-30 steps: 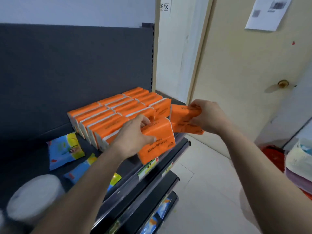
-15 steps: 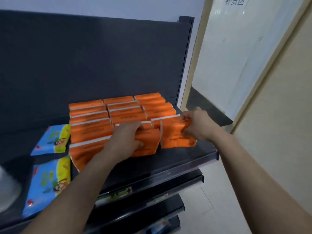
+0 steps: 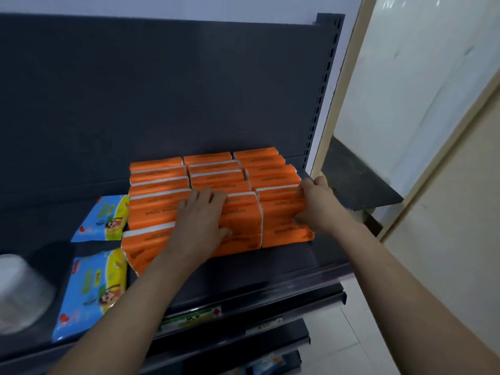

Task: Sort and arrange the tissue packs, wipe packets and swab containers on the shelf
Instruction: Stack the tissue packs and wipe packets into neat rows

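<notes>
Orange tissue packs (image 3: 213, 169) stand in three rows on the dark shelf (image 3: 284, 269). My left hand (image 3: 201, 220) lies over the front pack of the middle row (image 3: 240, 226), fingers across its top and thumb on its front face. My right hand (image 3: 313, 204) grips the right side of the front pack of the right row (image 3: 281, 226), which stands against its row. Two blue and yellow wipe packets (image 3: 104, 217) (image 3: 92, 290) lie flat to the left of the orange packs. A blurred white round container (image 3: 21, 290) stands at the far left.
The dark back panel (image 3: 162, 90) rises behind the rows, with a slotted upright (image 3: 322, 90) at its right end. Price labels (image 3: 192, 318) sit on the shelf's front rail. Lower shelves (image 3: 230, 345) jut out beneath. A pale wall and door frame (image 3: 405, 131) are at the right.
Both hands have carried their orange packs from past the shelf's front edge back onto the shelf and set them at the front of the middle and right rows. The view has swung left.
</notes>
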Demonstrator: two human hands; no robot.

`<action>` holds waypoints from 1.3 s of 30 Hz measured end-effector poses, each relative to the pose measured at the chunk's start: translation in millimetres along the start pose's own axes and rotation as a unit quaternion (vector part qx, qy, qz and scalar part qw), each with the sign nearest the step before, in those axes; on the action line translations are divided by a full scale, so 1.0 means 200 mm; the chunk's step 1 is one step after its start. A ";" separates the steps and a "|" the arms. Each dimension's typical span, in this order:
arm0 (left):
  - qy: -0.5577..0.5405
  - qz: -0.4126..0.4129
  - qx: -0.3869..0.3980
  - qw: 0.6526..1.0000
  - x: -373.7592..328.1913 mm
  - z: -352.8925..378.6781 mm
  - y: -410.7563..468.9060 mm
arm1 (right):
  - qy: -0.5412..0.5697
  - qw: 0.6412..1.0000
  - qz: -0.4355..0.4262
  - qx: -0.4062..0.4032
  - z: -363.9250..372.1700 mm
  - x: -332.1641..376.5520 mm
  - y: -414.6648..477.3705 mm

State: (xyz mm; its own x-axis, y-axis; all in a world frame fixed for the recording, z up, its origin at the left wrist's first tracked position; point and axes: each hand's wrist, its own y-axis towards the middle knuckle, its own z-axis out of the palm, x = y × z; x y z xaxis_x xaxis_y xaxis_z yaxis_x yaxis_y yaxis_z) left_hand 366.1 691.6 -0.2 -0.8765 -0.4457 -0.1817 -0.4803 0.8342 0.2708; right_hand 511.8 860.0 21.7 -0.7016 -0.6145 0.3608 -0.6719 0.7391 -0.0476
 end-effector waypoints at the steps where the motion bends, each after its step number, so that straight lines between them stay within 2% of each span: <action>1: 0.006 0.002 0.002 1.000 0.01 0.00 0.00 | 0.005 1.000 0.008 0.000 0.00 0.01 0.00; 7: 0.012 0.021 0.023 0.999 0.04 0.00 0.02 | 0.010 0.999 0.037 0.011 -0.01 0.03 -0.01; 13: -0.006 0.023 0.026 0.999 0.04 -0.01 -0.01 | 0.040 0.995 0.095 -0.013 -0.01 0.04 -0.06; 21: -0.013 0.001 0.029 0.999 0.02 -0.02 -0.03 | 0.034 0.996 0.078 -0.012 -0.01 0.01 -0.03; 25: -0.031 -0.016 0.037 0.999 -0.01 -0.05 -0.04 | 0.042 0.996 0.075 0.021 -0.05 -0.04 -0.02; 28: -0.070 -0.016 0.021 0.997 -0.05 -0.07 -0.03 | 0.008 0.997 0.068 0.046 -0.11 -0.06 -0.01; 31: -0.120 -0.003 -0.005 0.993 -0.11 -0.09 -0.01 | 0.007 0.999 0.045 0.028 -0.18 -0.08 0.03; 35: -0.067 0.036 0.041 0.996 -0.22 -0.04 0.07 | 0.025 0.999 -0.007 0.026 -0.21 -0.07 0.09; 39: -0.044 0.037 0.054 0.997 -0.29 0.01 0.14 | 0.055 0.998 -0.026 -0.003 -0.19 -0.07 0.20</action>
State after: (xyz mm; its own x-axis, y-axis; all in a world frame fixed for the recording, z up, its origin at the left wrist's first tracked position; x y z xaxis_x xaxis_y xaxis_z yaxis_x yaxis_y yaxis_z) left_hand 403.6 742.2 15.3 -0.9006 -0.3560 -0.2494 -0.4048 0.8958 0.1832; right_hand 504.2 907.9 50.2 -0.6345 -0.6186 0.4634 -0.7054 0.7086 -0.0199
